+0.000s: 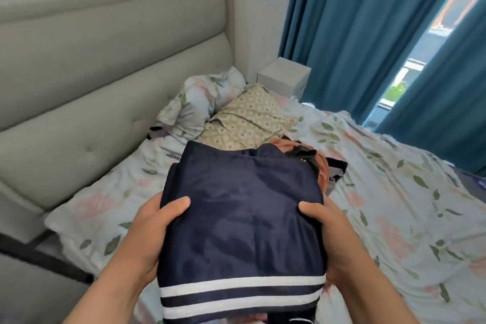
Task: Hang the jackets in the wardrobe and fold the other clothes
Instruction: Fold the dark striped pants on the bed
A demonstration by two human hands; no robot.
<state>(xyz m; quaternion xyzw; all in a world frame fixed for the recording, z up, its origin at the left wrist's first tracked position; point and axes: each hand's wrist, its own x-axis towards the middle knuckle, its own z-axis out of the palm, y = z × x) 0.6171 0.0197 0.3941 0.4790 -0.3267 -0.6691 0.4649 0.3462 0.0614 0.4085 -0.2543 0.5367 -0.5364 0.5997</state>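
Navy fabric with two white bands at its near end: the navy garment (242, 218) is folded into a thick rectangular bundle. It is carried in the lower centre of the frame, apparently clear of the bed sheet (394, 192).

The left hand (157, 223) grasps the edge toward the left of the frame, and the right hand (334, 229) grasps the opposite edge. Each thumb lies flat on the top face; the fingers are hidden beneath. The bundle is thus clamped from both sides.

The long axis runs from the bottom edge of the frame toward the centre, striped end nearest the camera. Both hands sit level at mid-length, so neither is nearer.

Beyond the far end lies a heap of loose clothes (326, 168), orange and black; contact with the bundle cannot be determined. Bare sheet shows at centre left, toward the grey headboard (105, 73).

Judgement: folding of this item appears complete. Set-down calls for level lowering onto bare sheet and simultaneous release, otherwise the layers may slide apart
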